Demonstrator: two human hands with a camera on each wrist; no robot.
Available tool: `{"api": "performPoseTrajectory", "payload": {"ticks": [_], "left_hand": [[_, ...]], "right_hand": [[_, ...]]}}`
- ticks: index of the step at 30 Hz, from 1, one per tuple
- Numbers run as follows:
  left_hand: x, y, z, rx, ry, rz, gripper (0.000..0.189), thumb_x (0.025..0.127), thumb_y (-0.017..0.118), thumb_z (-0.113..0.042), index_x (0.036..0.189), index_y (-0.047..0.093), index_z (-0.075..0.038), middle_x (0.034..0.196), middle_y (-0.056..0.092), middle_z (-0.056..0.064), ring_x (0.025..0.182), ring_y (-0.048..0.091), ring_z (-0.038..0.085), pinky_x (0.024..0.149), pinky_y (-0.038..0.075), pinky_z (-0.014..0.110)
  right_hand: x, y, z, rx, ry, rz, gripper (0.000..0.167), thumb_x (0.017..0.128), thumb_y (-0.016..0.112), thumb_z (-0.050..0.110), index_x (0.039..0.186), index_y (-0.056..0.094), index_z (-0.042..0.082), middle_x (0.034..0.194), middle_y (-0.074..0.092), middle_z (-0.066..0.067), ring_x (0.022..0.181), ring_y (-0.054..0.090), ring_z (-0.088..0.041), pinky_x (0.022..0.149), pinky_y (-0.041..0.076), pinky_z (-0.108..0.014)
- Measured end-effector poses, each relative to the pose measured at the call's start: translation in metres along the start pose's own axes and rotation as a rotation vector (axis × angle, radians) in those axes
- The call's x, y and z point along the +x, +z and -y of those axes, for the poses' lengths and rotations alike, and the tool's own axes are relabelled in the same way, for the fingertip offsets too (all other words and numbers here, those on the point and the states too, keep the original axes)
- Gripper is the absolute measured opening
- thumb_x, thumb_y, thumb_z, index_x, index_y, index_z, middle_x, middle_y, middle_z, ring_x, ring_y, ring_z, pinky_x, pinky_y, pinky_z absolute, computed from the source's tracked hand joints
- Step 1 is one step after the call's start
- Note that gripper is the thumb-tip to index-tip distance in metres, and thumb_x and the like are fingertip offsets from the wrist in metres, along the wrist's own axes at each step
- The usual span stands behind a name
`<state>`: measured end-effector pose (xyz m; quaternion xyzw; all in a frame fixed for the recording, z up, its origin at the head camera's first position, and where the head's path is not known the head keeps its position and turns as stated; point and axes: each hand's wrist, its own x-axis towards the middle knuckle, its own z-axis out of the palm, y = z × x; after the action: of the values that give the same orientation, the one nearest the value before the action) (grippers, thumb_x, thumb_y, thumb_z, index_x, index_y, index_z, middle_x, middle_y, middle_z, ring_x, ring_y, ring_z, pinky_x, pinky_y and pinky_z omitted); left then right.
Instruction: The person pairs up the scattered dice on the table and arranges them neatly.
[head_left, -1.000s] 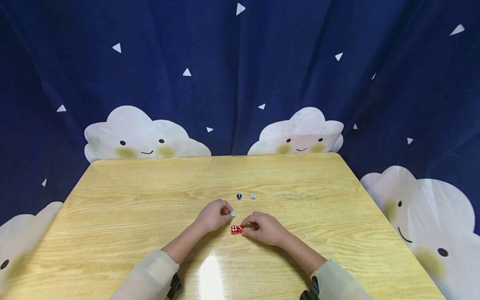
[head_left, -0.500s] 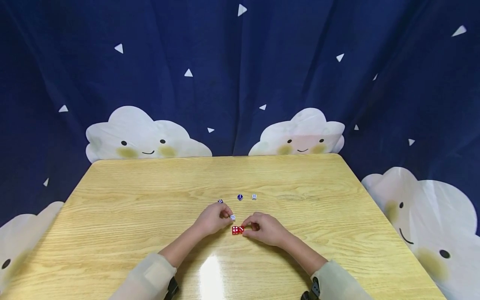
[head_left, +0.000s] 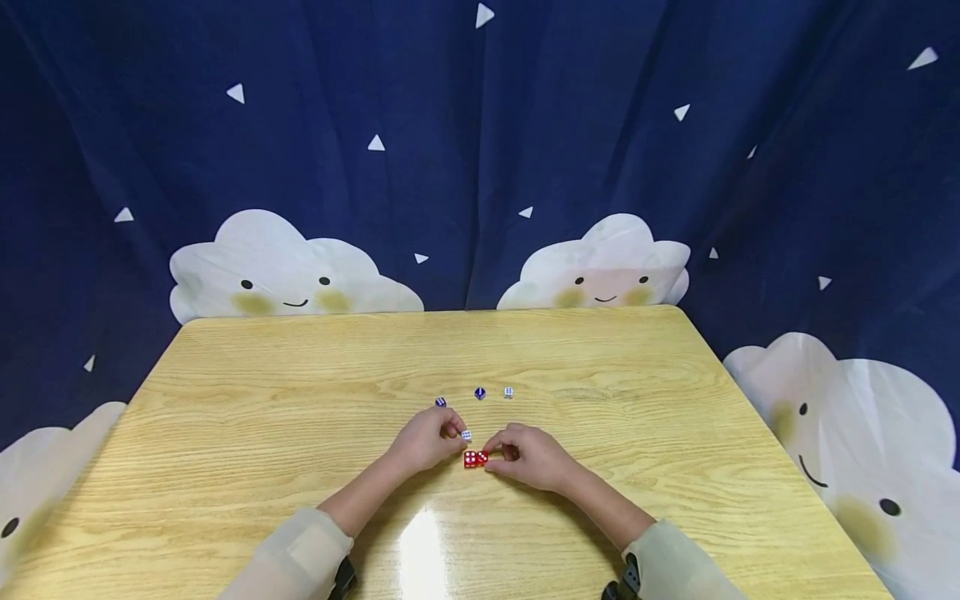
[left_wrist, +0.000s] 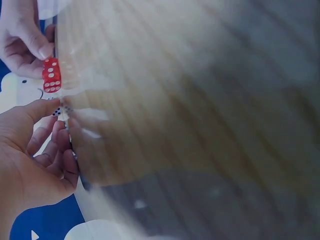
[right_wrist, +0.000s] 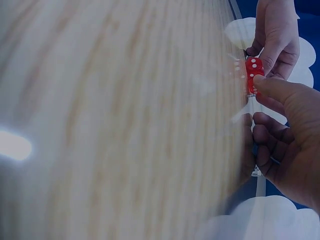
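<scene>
Head view: at their tips, left fingers [head_left: 453, 418] pinch a white die [head_left: 467, 436], right fingers [head_left: 498, 437] (likewise) a red die [head_left: 482, 457].

The head view cuts off my sleeves [head_left: 292, 550] at seven and five o'clock; the left wrist view blurs the surface [left_wrist: 190, 125], my left grip [left_wrist: 35, 167] partly hiding a die [left_wrist: 56, 112].
</scene>
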<state>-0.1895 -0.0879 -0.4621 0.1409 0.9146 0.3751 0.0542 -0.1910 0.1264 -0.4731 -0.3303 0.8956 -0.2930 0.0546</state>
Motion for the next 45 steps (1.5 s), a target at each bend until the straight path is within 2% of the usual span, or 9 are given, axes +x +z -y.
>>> {"api": "performPoseTrajectory", "payload": {"ticks": [10, 20, 26, 36, 45], "left_hand": [[-0.002, 0.006, 0.006, -0.022, 0.018, -0.031, 0.014, 0.078, 0.073, -0.016, 0.087, 0.065, -0.009, 0.073, 0.055, -0.003, 0.068, 0.047, 0.009, 0.063, 0.039, 0.022], [-0.003, 0.007, 0.009, -0.039, 0.014, -0.03, 0.014, 0.078, 0.074, -0.015, 0.085, 0.065, -0.007, 0.071, 0.054, -0.002, 0.066, 0.045, 0.007, 0.061, 0.039, 0.02], [-0.002, 0.006, 0.008, -0.052, -0.001, -0.035, 0.014, 0.077, 0.074, -0.015, 0.085, 0.065, -0.007, 0.07, 0.054, -0.002, 0.064, 0.045, 0.008, 0.059, 0.039, 0.019], [-0.003, 0.005, 0.008, -0.074, -0.005, -0.041, 0.015, 0.077, 0.074, -0.015, 0.085, 0.065, -0.006, 0.07, 0.054, -0.002, 0.062, 0.045, 0.008, 0.058, 0.039, 0.02], [-0.002, 0.005, 0.009, -0.079, -0.008, -0.034, 0.015, 0.077, 0.074, -0.015, 0.084, 0.065, -0.007, 0.07, 0.054, -0.002, 0.062, 0.046, 0.008, 0.058, 0.039, 0.019]], "right_hand": [[0.0, 0.0, 0.0, 0.001, -0.003, -0.006, 0.019, 0.081, 0.072, 0.029, 0.097, 0.069, 0.02, 0.07, 0.049, 0.012, 0.06, 0.04, 0.002, 0.055, 0.036, -0.016], [-0.003, -0.001, -0.001, 0.025, 0.001, -0.012, 0.019, 0.082, 0.071, 0.03, 0.097, 0.07, 0.018, 0.071, 0.051, 0.012, 0.062, 0.042, 0.002, 0.057, 0.038, -0.016], [-0.006, -0.004, -0.005, 0.029, 0.001, -0.066, 0.017, 0.083, 0.07, 0.029, 0.095, 0.07, 0.017, 0.073, 0.053, 0.011, 0.065, 0.044, 0.001, 0.058, 0.04, -0.017], [-0.004, -0.022, -0.014, 0.024, 0.07, -0.168, 0.013, 0.085, 0.068, 0.022, 0.095, 0.07, 0.013, 0.075, 0.054, 0.009, 0.065, 0.047, -0.002, 0.058, 0.043, -0.018], [0.006, -0.029, -0.027, -0.042, 0.099, -0.228, 0.01, 0.086, 0.068, 0.021, 0.092, 0.07, 0.015, 0.073, 0.054, 0.008, 0.065, 0.048, -0.003, 0.059, 0.043, -0.019]]}}
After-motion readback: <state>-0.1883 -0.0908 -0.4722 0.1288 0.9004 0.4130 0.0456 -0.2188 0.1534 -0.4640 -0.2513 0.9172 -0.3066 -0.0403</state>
